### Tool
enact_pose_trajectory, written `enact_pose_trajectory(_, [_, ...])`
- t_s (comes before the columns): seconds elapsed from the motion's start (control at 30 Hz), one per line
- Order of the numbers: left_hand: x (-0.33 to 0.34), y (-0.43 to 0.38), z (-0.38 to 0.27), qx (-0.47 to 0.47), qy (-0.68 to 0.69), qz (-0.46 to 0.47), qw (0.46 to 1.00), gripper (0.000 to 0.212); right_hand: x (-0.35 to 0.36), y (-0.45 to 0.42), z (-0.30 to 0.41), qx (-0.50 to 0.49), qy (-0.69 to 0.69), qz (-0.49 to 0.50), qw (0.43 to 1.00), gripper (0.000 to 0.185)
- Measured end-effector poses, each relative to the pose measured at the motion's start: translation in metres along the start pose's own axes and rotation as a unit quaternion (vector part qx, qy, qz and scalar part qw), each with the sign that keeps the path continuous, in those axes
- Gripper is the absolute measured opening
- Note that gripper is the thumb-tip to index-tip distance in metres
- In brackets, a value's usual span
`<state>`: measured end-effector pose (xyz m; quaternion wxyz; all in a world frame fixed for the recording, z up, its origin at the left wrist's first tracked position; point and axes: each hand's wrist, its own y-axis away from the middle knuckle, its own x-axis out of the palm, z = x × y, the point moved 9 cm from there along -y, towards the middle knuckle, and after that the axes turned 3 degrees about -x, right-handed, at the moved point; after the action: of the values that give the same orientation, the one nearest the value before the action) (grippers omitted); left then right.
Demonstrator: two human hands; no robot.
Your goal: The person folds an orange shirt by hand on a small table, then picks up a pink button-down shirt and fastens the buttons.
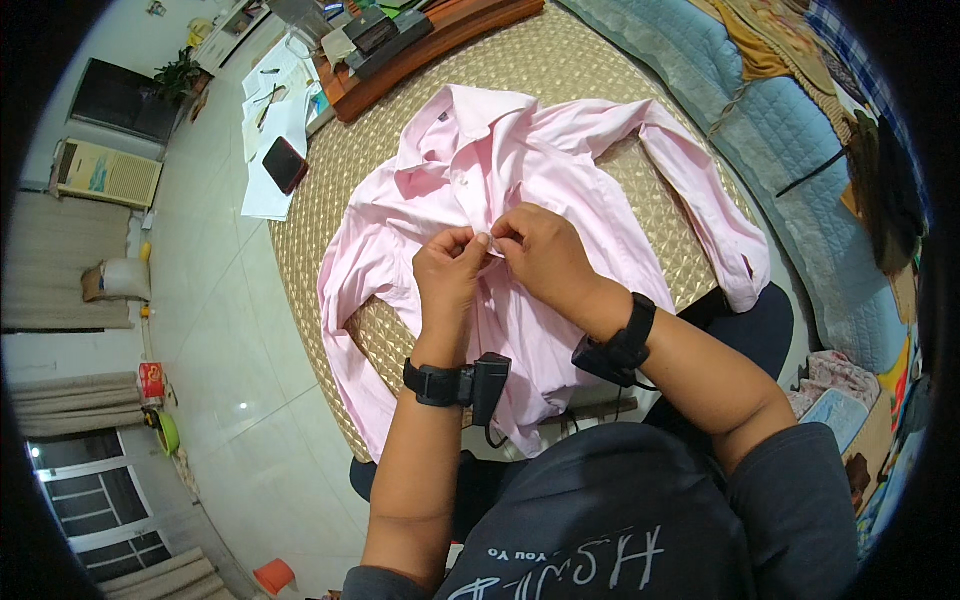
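Note:
A pink button-up shirt (pixel 592 195) lies front side up on a table with a gold patterned cover (pixel 675 251), its collar (pixel 495 112) pointing away from me. One sleeve spreads to each side, and the hem hangs over the near edge. My left hand (pixel 448 262) pinches the front placket between thumb and forefinger. Right beside it, my right hand (pixel 544 244) grips the same strip of cloth, fingertips almost touching the left ones. Whatever sits between the fingertips is too small to make out. A white button (pixel 463 180) shows higher on the placket.
At the table's far left corner lie papers (pixel 259 180), a smartphone (pixel 285 165) and eyeglasses (pixel 268 105). Beyond the collar stands a wooden stand (pixel 420 64) with dark boxes (pixel 371 30). A bed with a blue quilted cover (pixel 810 187) runs along the right side.

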<state>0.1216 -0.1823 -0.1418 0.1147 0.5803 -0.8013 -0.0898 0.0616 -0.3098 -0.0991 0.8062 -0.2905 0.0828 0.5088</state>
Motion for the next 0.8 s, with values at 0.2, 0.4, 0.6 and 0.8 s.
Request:
enact_pose_trajectory(0.2, [-0.001,-0.003,0.006,-0.001,0.020,0.003,1.000,0.012,-0.001,-0.001,0.001,-0.013,-0.005,-0.002,1.000,0.007])
enact_pose_trajectory(0.4, [-0.002,0.000,-0.001,0.035,-0.035,0.009,0.999,0.013,0.003,-0.005,-0.008,0.029,0.033,0.047,0.998,0.015])
enact_pose_trajectory(0.6, [-0.002,0.004,-0.004,0.026,-0.058,0.006,0.998,0.014,0.015,-0.007,-0.025,0.094,-0.042,0.127,0.987,0.016])
enact_pose_trajectory(0.8, [-0.006,0.000,-0.006,0.023,-0.024,0.003,0.999,0.014,0.028,-0.007,-0.042,0.166,-0.229,0.146,0.948,0.015])
